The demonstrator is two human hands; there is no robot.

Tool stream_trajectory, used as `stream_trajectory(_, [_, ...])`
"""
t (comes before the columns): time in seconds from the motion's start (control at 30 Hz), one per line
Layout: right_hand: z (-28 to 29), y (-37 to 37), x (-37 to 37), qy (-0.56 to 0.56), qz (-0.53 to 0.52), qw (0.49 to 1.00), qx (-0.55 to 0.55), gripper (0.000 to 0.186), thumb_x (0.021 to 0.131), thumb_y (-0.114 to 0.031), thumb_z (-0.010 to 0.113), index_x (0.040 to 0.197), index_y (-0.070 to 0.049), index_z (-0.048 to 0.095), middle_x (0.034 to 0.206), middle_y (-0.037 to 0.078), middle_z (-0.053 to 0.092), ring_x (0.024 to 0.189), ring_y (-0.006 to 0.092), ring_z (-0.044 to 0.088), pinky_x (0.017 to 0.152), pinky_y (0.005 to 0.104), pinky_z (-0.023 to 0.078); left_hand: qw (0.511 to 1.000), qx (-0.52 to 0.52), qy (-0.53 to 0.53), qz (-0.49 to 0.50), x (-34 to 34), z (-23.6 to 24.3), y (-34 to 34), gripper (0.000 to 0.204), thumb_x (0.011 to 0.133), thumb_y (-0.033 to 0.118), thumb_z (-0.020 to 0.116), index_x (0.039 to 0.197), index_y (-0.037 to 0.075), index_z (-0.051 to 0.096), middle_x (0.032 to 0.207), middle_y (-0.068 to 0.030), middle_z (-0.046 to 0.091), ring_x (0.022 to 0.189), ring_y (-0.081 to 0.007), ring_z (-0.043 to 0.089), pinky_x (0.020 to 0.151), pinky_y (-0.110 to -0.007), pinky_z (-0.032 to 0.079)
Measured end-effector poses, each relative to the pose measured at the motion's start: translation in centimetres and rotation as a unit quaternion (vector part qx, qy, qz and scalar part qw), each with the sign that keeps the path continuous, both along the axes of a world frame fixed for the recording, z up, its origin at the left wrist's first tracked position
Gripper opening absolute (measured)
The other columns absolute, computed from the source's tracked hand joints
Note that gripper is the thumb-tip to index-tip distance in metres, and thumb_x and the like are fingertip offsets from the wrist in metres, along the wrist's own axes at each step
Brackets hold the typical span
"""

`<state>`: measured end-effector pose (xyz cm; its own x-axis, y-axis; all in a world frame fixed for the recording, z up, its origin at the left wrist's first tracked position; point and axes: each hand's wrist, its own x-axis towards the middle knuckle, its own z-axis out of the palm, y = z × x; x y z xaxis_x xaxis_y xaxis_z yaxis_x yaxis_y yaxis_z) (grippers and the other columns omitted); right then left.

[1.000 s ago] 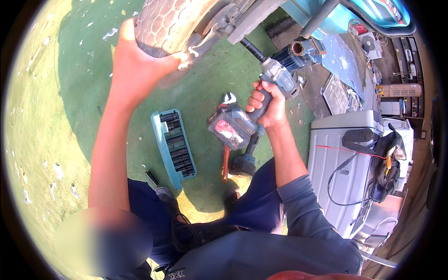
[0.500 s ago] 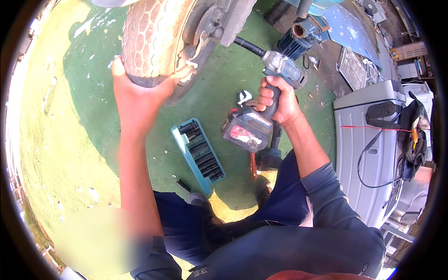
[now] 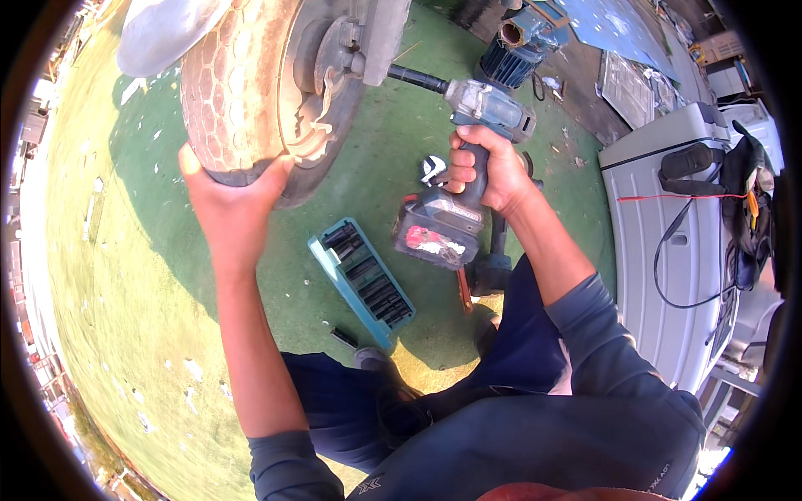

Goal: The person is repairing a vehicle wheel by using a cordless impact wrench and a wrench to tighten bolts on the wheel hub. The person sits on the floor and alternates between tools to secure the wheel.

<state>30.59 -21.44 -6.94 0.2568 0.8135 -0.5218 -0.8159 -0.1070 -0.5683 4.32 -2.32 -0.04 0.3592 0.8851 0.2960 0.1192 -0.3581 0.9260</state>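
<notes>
My left hand [image 3: 227, 204] cups the bottom of a worn wheel tire [image 3: 224, 92], thumb and fingers wrapped over its two sides. My right hand [image 3: 493, 167] is closed round the grip of a cordless impact wrench [image 3: 493, 110] with a large battery below. From its nose a long black socket [image 3: 419, 78] reaches left to the grey arm [image 3: 386, 42] beside the wheel hub; the exact contact at its tip is hidden. On the floor below, a teal case [image 3: 336, 274] holds several black sockets. One loose socket [image 3: 343, 337] lies by my foot.
An adjustable wrench [image 3: 433, 170] lies behind the impact wrench, and another dark tool [image 3: 491, 274] is partly hidden beneath it. A blue motor [image 3: 508, 60] stands farther off. To the right is a large grey box [image 3: 660, 242] with a black bag and cables on it.
The wheel, both hands and the impact wrench sit farther left in the picture, and the wheel lower, mostly as the view shifts. Both hands keep their holds.
</notes>
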Motion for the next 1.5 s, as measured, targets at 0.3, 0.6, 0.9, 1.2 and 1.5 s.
stream_trajectory(0.3, [0.1, -0.4, 0.1, 0.023, 0.01, 1.0, 0.01, 0.022, 0.088, -0.027, 0.068, 0.089, -0.009, 0.055, 0.065, -0.002, 0.047, 0.053, 0.0113, 0.044, 0.055, 0.0335, 0.043, 1.0, 0.017, 0.026, 0.001, -0.1, 0.0, 0.2, 0.074, 0.067, 0.011, 0.088, 0.127, -0.004, 0.046, 0.118, -0.0137, 0.061, 0.107, -0.0201, 0.06, 0.094, -0.036, 0.05])
stream_trajectory(0.6, [0.2, -1.3, 1.5, 0.007, 0.058, 0.997, 0.049, 0.031, 0.088, -0.027, 0.073, 0.105, -0.004, 0.06, 0.069, -0.003, 0.049, 0.058, 0.0114, 0.048, 0.058, 0.033, 0.044, 1.0, -0.014, 0.018, 0.019, -0.2, -0.3, 0.5, 0.073, 0.068, 0.012, 0.087, 0.127, -0.003, 0.047, 0.117, -0.0127, 0.061, 0.105, -0.0192, 0.06, 0.091, -0.034, 0.05])
stream_trajectory(0.9, [1.5, -9.3, 0.6, -0.116, 0.091, 0.988, -0.047, 0.024, 0.087, -0.018, 0.066, 0.105, -0.005, 0.057, 0.07, 0.001, 0.051, 0.057, 0.0151, 0.051, 0.058, 0.035, 0.047, 0.999, -0.002, -0.002, 0.039, 0.5, 0.4, 0.6, 0.075, 0.07, 0.012, 0.089, 0.131, -0.003, 0.048, 0.122, -0.0136, 0.06, 0.109, -0.0208, 0.06, 0.095, -0.034, 0.05])
stream_trajectory(1.2, [1.2, -10.9, -6.7, -0.39, 0.33, 0.849, -0.132, 0.043, 0.082, -0.022, 0.066, 0.115, 0.007, 0.063, 0.092, 0.015, 0.07, 0.084, 0.0244, 0.067, 0.08, 0.0366, 0.053, 1.0, -0.03, 0.004, -0.008, -1.7, -0.8, 1.5, 0.071, 0.081, 0.017, 0.082, 0.139, -0.006, 0.048, 0.132, -0.0135, 0.058, 0.119, -0.0224, 0.057, 0.107, -0.035, 0.041])
stream_trajectory(1.5, [4.7, -16.0, 4.2, -0.583, 0.184, 0.77, -0.182, 0.042, 0.087, -0.017, 0.065, 0.123, 0.004, 0.061, 0.103, 0.022, 0.07, 0.095, 0.0314, 0.067, 0.089, 0.0399, 0.05, 0.993, -0.049, -0.106, -0.033, -2.4, -2.5, 3.6, 0.06, 0.09, 0.012, 0.074, 0.141, -0.003, 0.047, 0.135, -0.0141, 0.058, 0.122, -0.024, 0.058, 0.109, -0.038, 0.041])
